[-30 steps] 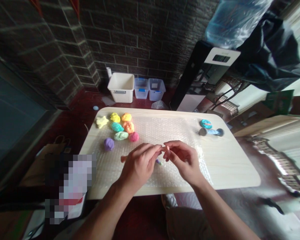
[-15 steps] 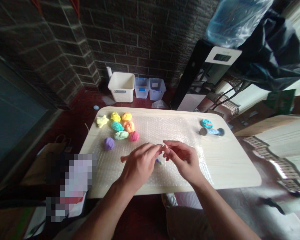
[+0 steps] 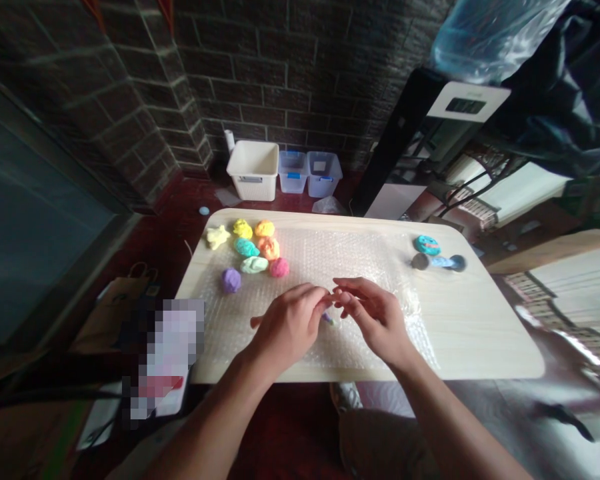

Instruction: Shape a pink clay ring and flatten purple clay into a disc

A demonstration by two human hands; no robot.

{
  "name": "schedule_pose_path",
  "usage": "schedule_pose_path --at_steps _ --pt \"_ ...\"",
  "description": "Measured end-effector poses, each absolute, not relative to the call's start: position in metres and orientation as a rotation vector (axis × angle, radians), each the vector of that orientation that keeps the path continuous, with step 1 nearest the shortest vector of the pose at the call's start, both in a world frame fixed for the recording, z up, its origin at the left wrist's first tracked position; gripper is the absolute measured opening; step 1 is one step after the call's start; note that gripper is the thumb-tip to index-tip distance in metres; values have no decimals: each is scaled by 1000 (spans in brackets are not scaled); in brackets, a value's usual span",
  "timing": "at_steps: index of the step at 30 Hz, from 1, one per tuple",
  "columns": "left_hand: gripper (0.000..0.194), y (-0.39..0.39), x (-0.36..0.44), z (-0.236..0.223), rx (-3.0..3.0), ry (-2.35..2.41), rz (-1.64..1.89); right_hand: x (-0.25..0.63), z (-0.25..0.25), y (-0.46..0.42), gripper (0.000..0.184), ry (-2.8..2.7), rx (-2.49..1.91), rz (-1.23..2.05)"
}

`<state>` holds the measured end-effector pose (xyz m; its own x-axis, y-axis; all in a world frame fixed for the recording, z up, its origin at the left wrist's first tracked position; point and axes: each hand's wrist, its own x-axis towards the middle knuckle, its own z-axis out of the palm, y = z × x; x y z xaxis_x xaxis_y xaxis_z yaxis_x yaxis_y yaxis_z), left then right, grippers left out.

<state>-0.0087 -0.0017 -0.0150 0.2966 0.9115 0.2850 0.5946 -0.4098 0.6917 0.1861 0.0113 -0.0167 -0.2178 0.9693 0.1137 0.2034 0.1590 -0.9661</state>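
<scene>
Over the bubble wrap [image 3: 320, 257], my left hand [image 3: 291, 320] is closed, thumb and fingers pinched together at the tips. My right hand [image 3: 375, 317] meets it fingertip to fingertip, its thumb and forefinger also pinching. Whatever lies between the fingertips is tiny and mostly hidden. Just below the fingertips shows a small purple and green piece [image 3: 329, 319]; whether it is held or lies on the wrap I cannot tell. Farther left sit several soft clay lumps, among them a purple lump [image 3: 231, 280], a pink lump [image 3: 279, 267] and a pale green lump [image 3: 255, 265].
On the right of the wooden table [image 3: 490, 320] lie a teal clay disc [image 3: 427, 245] and a blue dumbbell-shaped object [image 3: 441, 262]. Beyond the far edge, a white bin [image 3: 254, 170] and two clear boxes [image 3: 293, 172] stand on the floor. A water dispenser [image 3: 405, 147] rises behind.
The view has swung slightly, so the table and its contents appear shifted right. My hands stay together at the fingertips, with only small finger movements. The clay lumps have kept their places.
</scene>
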Motion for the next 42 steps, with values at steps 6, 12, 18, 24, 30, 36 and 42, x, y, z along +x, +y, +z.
schedule_pose_path --at_steps 6,12,18,24,30,36,42 --pt "15 -2 -7 -10 2041 1276 870 186 -16 13 28 -1613 -1152 1167" --pt "17 0 -8 -11 2004 1320 875 185 -17 11 20 -1631 -1070 1109" --pt "20 -2 -9 -8 2053 1389 894 186 -21 13 29 -1480 -1131 1229" --pt "13 0 -10 -10 1975 1282 926 186 -20 16 29 -1397 -1138 1301" --pt "17 2 -10 -14 1942 1307 928 184 -18 15 21 -1469 -1032 1225" --pt "19 2 -13 -12 1959 1340 947 184 -17 15 28 -1472 -1123 1243" --pt "18 1 -11 -18 1893 1292 952 184 -17 16 28 -1476 -1121 1256"
